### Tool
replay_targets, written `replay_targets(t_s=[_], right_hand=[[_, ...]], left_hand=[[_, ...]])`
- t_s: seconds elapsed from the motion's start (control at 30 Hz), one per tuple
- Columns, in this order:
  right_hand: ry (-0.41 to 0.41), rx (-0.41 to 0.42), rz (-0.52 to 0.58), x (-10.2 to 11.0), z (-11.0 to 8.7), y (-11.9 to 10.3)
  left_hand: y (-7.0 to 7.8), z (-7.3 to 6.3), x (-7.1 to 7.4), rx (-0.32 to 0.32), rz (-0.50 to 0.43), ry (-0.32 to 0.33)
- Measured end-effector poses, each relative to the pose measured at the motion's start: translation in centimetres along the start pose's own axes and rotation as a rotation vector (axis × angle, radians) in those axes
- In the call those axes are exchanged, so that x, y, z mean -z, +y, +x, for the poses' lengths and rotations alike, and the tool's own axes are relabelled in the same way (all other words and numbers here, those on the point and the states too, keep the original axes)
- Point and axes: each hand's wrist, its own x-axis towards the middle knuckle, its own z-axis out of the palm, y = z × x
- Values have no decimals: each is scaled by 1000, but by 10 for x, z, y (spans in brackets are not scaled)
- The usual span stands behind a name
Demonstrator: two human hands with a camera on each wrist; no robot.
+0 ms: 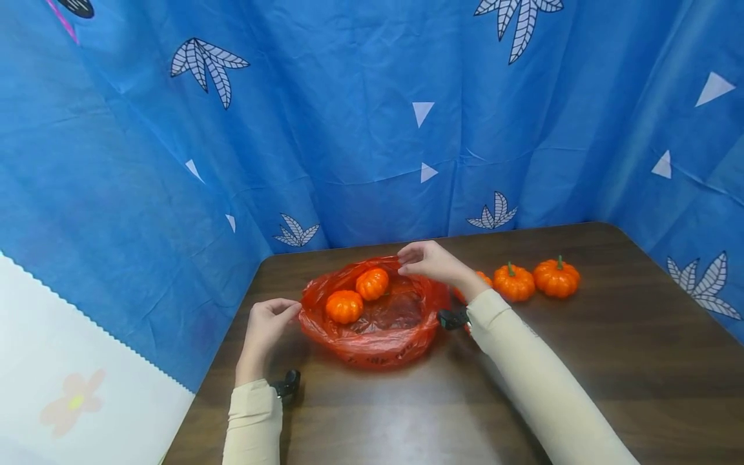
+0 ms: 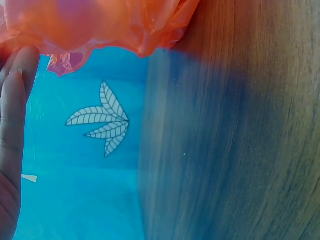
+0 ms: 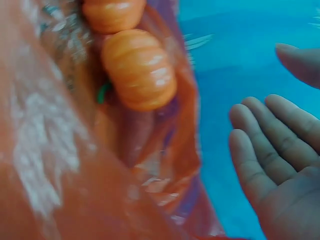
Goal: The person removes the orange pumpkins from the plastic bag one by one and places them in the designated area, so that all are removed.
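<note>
With the left grip (image 1: 266, 328), pinches a red bag (image 1: 380, 352) containing two orange pumpkins (image 1: 344, 307), and holds the right grip (image 1: 433, 263) near its opposite edge, thumb and fingers apart.

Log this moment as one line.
Left hand: pinches red bag at left rim | right hand: empty, near far rim | bag: open, two pumpkins inside | other pumpkins: on table, right of bag

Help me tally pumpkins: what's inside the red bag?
Two show inside the red bag: a nearer pumpkin and a farther pumpkin. What lies beneath them is covered and cannot be seen.
</note>
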Motion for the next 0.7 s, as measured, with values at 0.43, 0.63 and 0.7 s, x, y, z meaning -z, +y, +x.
replay_targets(t_s=[0.43,0.63,0.7], right_hand=[[-2,-20,-95,-37,36,16],[27,-21,-118,-48,43,20],[46,-42,-114,-50,43,23]], left_hand=[[-1,-3,-1,2,38,-2],[2,-3,-2,-13,52,18],[2,-3,-3,-18,54,17]])
